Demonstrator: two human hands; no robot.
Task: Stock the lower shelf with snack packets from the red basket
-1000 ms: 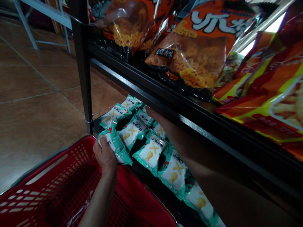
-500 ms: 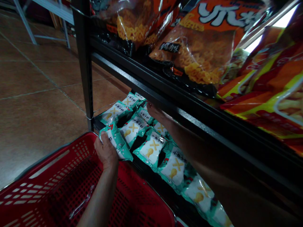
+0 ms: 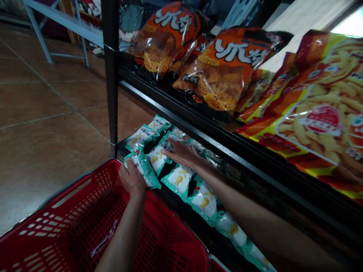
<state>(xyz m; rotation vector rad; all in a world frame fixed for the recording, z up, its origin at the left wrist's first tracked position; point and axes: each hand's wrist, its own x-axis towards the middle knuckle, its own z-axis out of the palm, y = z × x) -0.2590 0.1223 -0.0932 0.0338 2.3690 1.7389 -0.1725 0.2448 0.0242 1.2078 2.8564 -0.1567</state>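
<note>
Rows of teal-and-white snack bags lie on the low black shelf. My left hand [image 3: 132, 178] grips the nearest left snack bag [image 3: 146, 170] by its left side, thumb on top, at the shelf's front edge above the basket rim. Over the second row, my right hand [image 3: 181, 151] reaches under the upper shelf with its fingers spread, above another snack bag [image 3: 159, 155]; whether it touches the bag I cannot tell. More snack bags [image 3: 204, 202] run along the front toward the lower right, partly behind my right forearm.
A red shopping basket [image 3: 82, 189] stands against the shelf front. The upper black shelf [image 3: 170, 109] overhangs the bags and holds orange snack bags [image 3: 224, 68] and red-yellow bags [image 3: 320, 121]. A black shelf post [image 3: 111, 83] rises at the left corner, beside the tiled floor [image 3: 51, 102].
My right hand has come forward from deep under the upper shelf to the nearer bags. My left hand keeps its hold on the front bag. The view has shifted slightly.
</note>
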